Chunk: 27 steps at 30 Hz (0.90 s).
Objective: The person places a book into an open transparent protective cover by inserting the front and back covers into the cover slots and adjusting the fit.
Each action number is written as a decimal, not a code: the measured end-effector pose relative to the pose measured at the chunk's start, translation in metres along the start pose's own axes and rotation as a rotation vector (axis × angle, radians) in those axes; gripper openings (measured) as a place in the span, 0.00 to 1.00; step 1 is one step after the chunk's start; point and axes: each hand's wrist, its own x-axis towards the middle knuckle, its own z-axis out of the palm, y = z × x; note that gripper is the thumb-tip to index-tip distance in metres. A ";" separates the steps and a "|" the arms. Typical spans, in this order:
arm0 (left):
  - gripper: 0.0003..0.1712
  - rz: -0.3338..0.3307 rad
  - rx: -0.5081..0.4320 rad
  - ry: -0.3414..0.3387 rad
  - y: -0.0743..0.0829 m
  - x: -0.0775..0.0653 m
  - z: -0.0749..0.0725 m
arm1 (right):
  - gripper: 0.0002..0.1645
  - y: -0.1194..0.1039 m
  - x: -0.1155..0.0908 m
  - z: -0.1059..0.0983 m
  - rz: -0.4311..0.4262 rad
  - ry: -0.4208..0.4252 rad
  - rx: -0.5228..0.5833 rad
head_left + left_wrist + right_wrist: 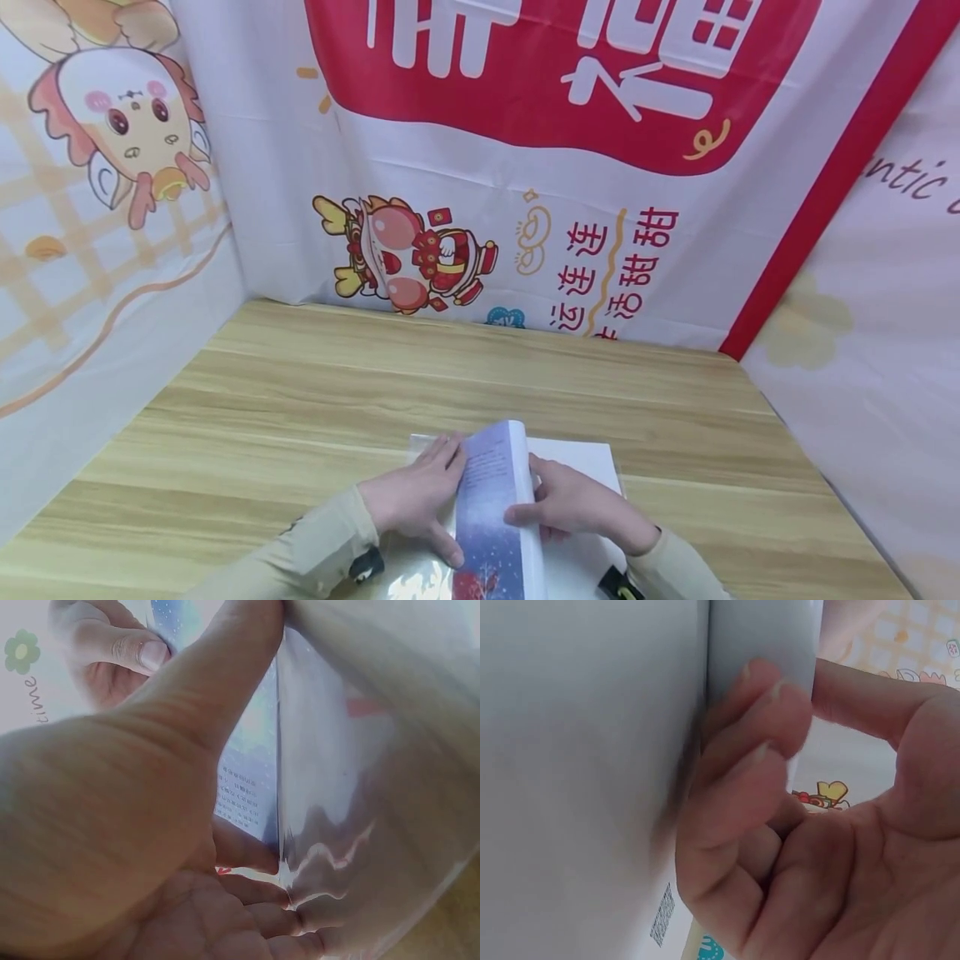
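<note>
A book (489,492) with a blue, snowy printed page lies near the table's front edge, its right side curving up into a white fold. Clear plastic film (337,772) runs along the page's left edge. My left hand (416,496) rests there with spread fingers, thumb down on the page's lower left edge. On the other side my right hand (573,500) pinches the raised white edge, thumb on top and curled fingers underneath. Those fingers (750,787) press against the white fold in the right wrist view. To the right a white panel (592,462) lies flat beneath.
The wood-grain table (300,400) stretches away to a printed cloth backdrop (450,167) behind it. More printed cloth (97,250) hangs at the left, and another cloth wall (862,400) borders the right side. A small barcode (662,915) shows on a white surface in the right wrist view.
</note>
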 end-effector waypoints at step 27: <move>0.78 0.010 0.057 -0.005 -0.002 0.000 0.000 | 0.29 0.006 0.006 -0.001 -0.030 0.094 -0.015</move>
